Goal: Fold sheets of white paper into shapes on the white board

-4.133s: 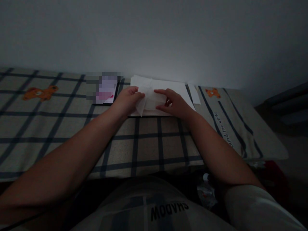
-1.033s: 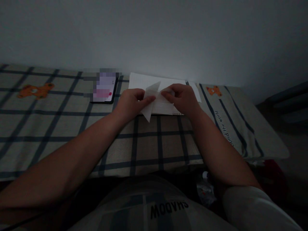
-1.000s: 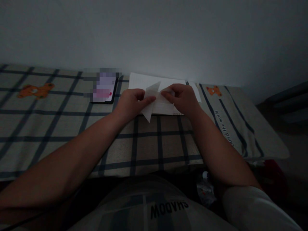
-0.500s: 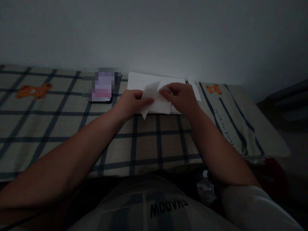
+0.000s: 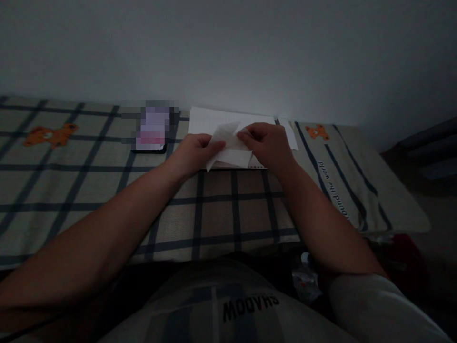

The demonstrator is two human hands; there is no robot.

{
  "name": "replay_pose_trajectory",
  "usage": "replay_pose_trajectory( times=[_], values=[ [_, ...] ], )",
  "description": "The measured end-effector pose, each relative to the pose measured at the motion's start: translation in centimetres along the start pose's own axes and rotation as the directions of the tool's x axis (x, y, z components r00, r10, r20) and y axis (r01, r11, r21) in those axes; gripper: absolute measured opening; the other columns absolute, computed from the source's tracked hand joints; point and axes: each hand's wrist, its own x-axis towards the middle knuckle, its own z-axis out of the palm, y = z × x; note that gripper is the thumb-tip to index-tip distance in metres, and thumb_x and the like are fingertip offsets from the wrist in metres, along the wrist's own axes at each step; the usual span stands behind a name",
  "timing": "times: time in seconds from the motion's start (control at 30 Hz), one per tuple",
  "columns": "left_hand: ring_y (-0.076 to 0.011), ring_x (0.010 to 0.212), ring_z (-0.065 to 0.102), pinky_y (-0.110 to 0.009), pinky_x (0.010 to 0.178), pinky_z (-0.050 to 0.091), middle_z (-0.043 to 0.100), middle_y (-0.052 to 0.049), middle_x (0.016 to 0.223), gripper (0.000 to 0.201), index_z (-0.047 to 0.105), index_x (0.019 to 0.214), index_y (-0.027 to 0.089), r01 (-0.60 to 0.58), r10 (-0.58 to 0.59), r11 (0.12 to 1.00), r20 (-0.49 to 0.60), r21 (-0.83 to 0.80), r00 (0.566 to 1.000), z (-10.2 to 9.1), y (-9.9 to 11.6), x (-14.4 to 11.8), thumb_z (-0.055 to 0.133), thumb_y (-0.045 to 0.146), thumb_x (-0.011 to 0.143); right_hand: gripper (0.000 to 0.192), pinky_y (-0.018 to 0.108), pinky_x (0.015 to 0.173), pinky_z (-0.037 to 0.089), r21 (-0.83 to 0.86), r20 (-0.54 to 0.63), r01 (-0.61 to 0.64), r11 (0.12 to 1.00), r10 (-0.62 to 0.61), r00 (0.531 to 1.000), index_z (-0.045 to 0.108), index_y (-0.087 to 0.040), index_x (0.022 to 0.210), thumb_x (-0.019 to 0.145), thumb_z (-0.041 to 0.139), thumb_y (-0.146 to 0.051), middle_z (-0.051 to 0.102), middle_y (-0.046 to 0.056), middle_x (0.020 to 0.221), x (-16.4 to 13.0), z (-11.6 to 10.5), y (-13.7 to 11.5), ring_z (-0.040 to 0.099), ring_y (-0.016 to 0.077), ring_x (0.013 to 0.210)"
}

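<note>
Folded white paper [image 5: 230, 148]: being pinched between the left hand [image 5: 191, 155] and right hand [image 5: 271, 145], fingers closing on its upper edge, near the far edge of the plaid-covered surface [image 5: 221, 209]. Folds are reading indistinctly in dim light; white sheets [image 5: 203, 121] beneath are lying partly covered; the phone [image 5: 152, 128] screen is appearing blurred.

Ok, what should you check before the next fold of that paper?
1. Both hands on the paper: ok. The left hand and right hand pinch it from either side.
2. Paper clear of the phone: ok, the phone lies apart, to the left.
3. Flat base underneath: ok, a white sheet lies on the checked cloth.
4. Edges lined up: cannot tell, too dim.
5. Crease sharp: cannot tell.
</note>
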Motion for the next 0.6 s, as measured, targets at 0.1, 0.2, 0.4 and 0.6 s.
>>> replay_pose_trajectory(
  times=[0.1, 0.2, 0.4, 0.6],
  values=[
    [-0.0132, 0.061, 0.053, -0.023, 0.051, 0.035, 0.068, -0.002, 0.070, 0.028, 0.074, 0.080, 0.017, -0.023, 0.023, 0.994, 0.002, 0.104, 1.000, -0.2, 0.2, 0.0, 0.067, 0.043, 0.084, 0.025, 0.031, 0.066, 0.035, -0.011, 0.002, -0.010, 1.000, 0.010, 1.000, 0.068, -0.018, 0.075, 0.091, 0.064, -0.036, 0.059, -0.002, 0.065, 0.0, 0.1, 0.1, 0.048, 0.0128, 0.064],
    [-0.0131, 0.061, 0.052, -0.023, 0.051, 0.035, 0.066, -0.002, 0.068, 0.027, 0.073, 0.077, 0.016, -0.032, 0.032, 0.985, 0.001, 0.167, 0.999, -0.3, 0.6, -0.3, 0.068, 0.041, 0.083, 0.024, 0.031, 0.066, 0.035, -0.027, 0.011, -0.005, 1.000, 0.005, 1.000, 0.067, -0.018, 0.073, 0.090, 0.063, -0.035, 0.058, -0.002, 0.064, 0.0, 0.1, 0.1, 0.047, 0.0126, 0.065],
    [-0.0142, 0.061, 0.054, -0.024, 0.051, 0.035, 0.067, -0.003, 0.068, 0.031, 0.075, 0.077, 0.016, 0.005, 0.002, 0.981, -0.036, 0.192, 0.999, -0.2, 1.5, -0.8, 0.070, 0.046, 0.080, 0.024, 0.032, 0.067, 0.035, -0.027, 0.026, 0.001, 1.000, -0.001, 1.000, 0.068, -0.017, 0.074, 0.091, 0.063, -0.034, 0.060, -0.001, 0.066, -0.1, 0.1, 0.0, 0.049, 0.0126, 0.066],
    [-0.0153, 0.063, 0.056, -0.024, 0.050, 0.035, 0.069, -0.003, 0.069, 0.025, 0.075, 0.076, 0.017, 0.011, -0.004, 0.969, -0.029, 0.249, 1.000, -0.4, 1.6, -0.9, 0.072, 0.042, 0.078, 0.026, 0.031, 0.067, 0.036, -0.026, 0.039, 0.009, 1.000, -0.008, 0.999, 0.071, -0.017, 0.077, 0.092, 0.062, -0.036, 0.063, 0.000, 0.069, -0.2, 0.4, 0.0, 0.053, 0.0137, 0.067]
  ],
)
